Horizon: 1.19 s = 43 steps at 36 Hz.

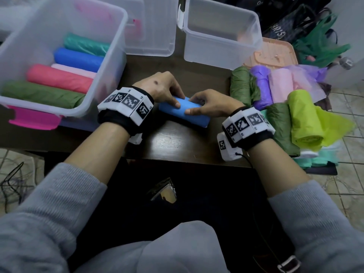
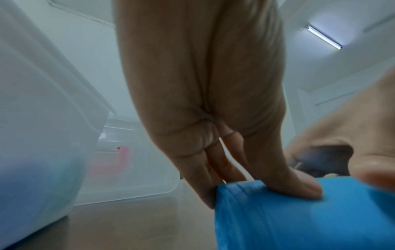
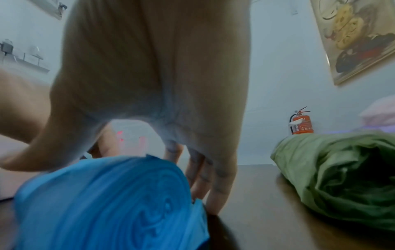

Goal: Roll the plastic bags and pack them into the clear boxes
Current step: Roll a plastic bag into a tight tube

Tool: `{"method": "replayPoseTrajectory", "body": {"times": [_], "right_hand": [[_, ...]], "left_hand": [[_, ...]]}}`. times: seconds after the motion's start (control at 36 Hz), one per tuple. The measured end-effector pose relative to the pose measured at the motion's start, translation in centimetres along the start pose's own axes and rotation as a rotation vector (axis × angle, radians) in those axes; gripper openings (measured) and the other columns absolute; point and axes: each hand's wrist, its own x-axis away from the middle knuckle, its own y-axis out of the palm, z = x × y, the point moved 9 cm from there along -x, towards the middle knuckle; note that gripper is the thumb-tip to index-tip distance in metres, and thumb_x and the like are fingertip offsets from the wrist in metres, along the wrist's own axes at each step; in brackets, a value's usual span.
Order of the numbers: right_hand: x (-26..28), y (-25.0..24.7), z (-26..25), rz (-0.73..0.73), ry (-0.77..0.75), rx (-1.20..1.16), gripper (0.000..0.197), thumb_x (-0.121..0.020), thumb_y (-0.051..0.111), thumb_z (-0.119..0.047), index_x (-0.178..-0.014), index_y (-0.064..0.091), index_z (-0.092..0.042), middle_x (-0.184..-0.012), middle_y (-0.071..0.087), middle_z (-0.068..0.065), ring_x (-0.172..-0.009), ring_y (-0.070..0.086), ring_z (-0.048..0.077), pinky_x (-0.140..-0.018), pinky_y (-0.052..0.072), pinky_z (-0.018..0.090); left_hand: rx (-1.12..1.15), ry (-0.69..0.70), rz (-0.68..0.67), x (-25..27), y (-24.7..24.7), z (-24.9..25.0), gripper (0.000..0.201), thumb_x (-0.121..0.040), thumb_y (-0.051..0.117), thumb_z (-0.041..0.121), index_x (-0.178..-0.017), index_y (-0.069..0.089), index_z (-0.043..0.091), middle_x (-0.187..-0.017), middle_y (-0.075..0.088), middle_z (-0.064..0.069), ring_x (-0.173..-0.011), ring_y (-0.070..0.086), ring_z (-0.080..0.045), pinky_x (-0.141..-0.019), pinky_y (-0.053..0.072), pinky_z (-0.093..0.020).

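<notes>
A light blue plastic bag roll [image 1: 184, 112] lies on the dark wooden table [image 1: 177, 146] in front of me. My left hand [image 1: 167, 91] grips its left end, thumb on top and fingers behind [image 2: 245, 184]. My right hand [image 1: 206, 106] grips the right end the same way [image 3: 171, 160]. The spiral end of the blue roll [image 3: 111, 203] shows in the right wrist view. A clear box [image 1: 118, 46] at the left holds green, red, pink, blue and teal rolls. An empty clear box [image 1: 220, 30] stands at the back right.
Unpacked rolls lie at the right: dark green [image 1: 241, 85], purple [image 1: 262, 85], pink [image 1: 280, 83], lime [image 1: 303, 119]. The nearest dark green roll [image 3: 342, 169] lies just right of my right hand. A clear lid [image 1: 153, 26] and a peach lid [image 1: 275, 54] lie behind.
</notes>
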Motion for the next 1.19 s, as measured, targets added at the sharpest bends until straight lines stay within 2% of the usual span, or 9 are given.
{"method": "replayPoseTrajectory", "body": {"times": [0.19,0.31,0.39,0.58,0.75,0.83,0.97,1.08,1.19], "right_hand": [[-1.1,0.5,0.3,-0.043,0.105,0.061,0.092,-0.058,0.075,-0.067,-0.128,0.042,-0.018,-0.115,0.053,-0.004,-0.103,0.053,0.014,-0.089,0.043,0.030],[-1.5,1.2,-0.1,-0.009,0.083,0.051,0.072,-0.056,0.070,-0.072,-0.103,0.054,-0.020,-0.099,0.059,-0.002,-0.089,0.057,0.016,-0.076,0.048,0.031],[-1.4,1.4,-0.4,0.039,0.034,0.038,0.053,-0.066,0.068,-0.068,-0.082,0.051,-0.020,-0.093,0.053,0.004,-0.081,0.050,0.017,-0.066,0.038,0.028],[0.6,2.2,-2.1,0.221,-0.124,0.254,0.071,-0.079,0.062,-0.059,-0.123,0.045,-0.007,-0.117,0.049,0.012,-0.108,0.048,0.028,-0.087,0.042,0.035],[2.0,3.0,-2.9,0.366,-0.121,0.454,0.059,-0.089,0.053,-0.050,-0.126,0.041,-0.006,-0.121,0.047,0.012,-0.110,0.047,0.028,-0.083,0.041,0.038],[1.5,3.2,-2.6,0.287,-0.096,0.292,0.057,-0.089,0.056,-0.047,-0.124,0.042,-0.004,-0.121,0.048,0.014,-0.110,0.047,0.030,-0.087,0.040,0.037],[0.6,1.1,-4.4,0.265,-0.089,-0.185,0.045,-0.088,0.061,-0.043,-0.109,0.049,-0.005,-0.093,0.054,0.002,-0.080,0.052,0.016,-0.064,0.035,0.028],[-0.1,-1.4,-8.4,0.279,-0.168,-0.468,0.045,-0.085,0.063,-0.047,-0.097,0.055,-0.004,-0.089,0.066,0.009,-0.075,0.065,0.022,-0.065,0.055,0.039],[-0.4,-4.1,-13.5,0.312,-0.279,-0.648,0.033,-0.091,0.060,-0.036,-0.095,0.058,-0.004,-0.086,0.064,0.014,-0.070,0.062,0.020,-0.061,0.050,0.033]], "left_hand": [[0.023,0.004,0.011,0.0,0.0,-0.2,0.038,-0.075,0.078,0.021,-0.112,0.070,0.024,-0.099,0.067,0.006,-0.097,0.060,-0.008,-0.095,0.045,-0.026],[0.045,0.014,0.001,0.3,0.2,-0.3,0.036,-0.076,0.076,0.020,-0.112,0.070,0.024,-0.108,0.069,0.003,-0.102,0.061,-0.010,-0.097,0.046,-0.028],[0.068,0.017,-0.008,0.4,0.4,-0.2,0.036,-0.078,0.075,0.018,-0.112,0.070,0.022,-0.109,0.069,0.002,-0.103,0.061,-0.010,-0.098,0.045,-0.027],[0.041,0.037,-0.007,0.6,0.3,0.4,0.033,-0.081,0.072,0.016,-0.113,0.070,0.021,-0.100,0.067,0.003,-0.096,0.058,-0.008,-0.085,0.040,-0.019],[-0.001,0.017,-0.043,1.4,0.4,1.0,0.032,-0.081,0.071,0.015,-0.113,0.070,0.020,-0.103,0.068,0.003,-0.095,0.059,-0.009,-0.084,0.042,-0.020],[-0.053,-0.020,0.024,1.6,-0.9,1.5,0.031,-0.088,0.061,0.014,-0.118,0.066,0.019,-0.119,0.066,-0.003,-0.110,0.059,-0.016,-0.099,0.044,-0.029],[-0.088,-0.042,0.296,2.9,-6.6,3.9,0.033,-0.097,0.044,0.010,-0.125,0.060,0.013,-0.130,0.059,-0.009,-0.121,0.053,-0.025,-0.102,0.040,-0.032],[-0.091,-0.069,0.478,4.8,-12.7,3.5,0.023,-0.094,0.044,0.006,-0.103,0.063,0.017,-0.125,0.061,-0.013,-0.117,0.055,-0.027,-0.099,0.041,-0.034],[-0.094,-0.198,0.634,7.9,-19.5,-0.4,0.036,-0.096,0.040,0.008,-0.127,0.057,0.013,-0.136,0.053,-0.012,-0.125,0.048,-0.028,-0.103,0.036,-0.033]]}}
